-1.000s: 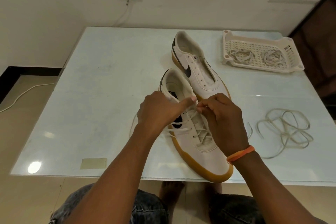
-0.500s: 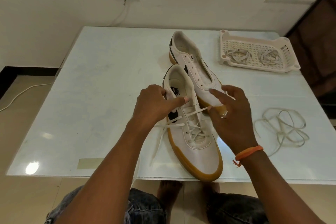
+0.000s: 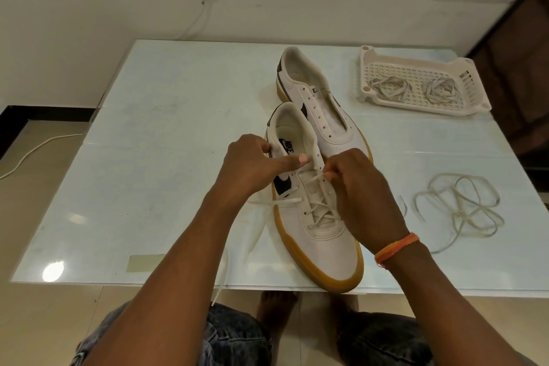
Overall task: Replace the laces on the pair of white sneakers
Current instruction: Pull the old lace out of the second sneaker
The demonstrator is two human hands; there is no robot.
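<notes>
Two white sneakers with gum soles stand on the glass table. The near sneaker [image 3: 326,246] is partly laced, toe toward me. My left hand [image 3: 252,169] grips its collar on the left side, thumb pressed across the tongue. My right hand [image 3: 359,196] pinches the white lace [image 3: 315,184] at an upper right eyelet. The lace's other end [image 3: 255,235] trails off the shoe's left side and hangs over the table edge. The far sneaker [image 3: 320,110] has bare eyelets and no lace.
A loose tangled lace [image 3: 457,208] lies on the table to the right. A white perforated plastic tray [image 3: 421,68] at the back right holds two bundled laces. A tape strip [image 3: 145,261] is near the front edge. The wall stands right behind the table.
My right hand was open beside the shoe half a second ago; it has come back in and now pinches the lace at the eyelet. My left hand stays on the collar.
</notes>
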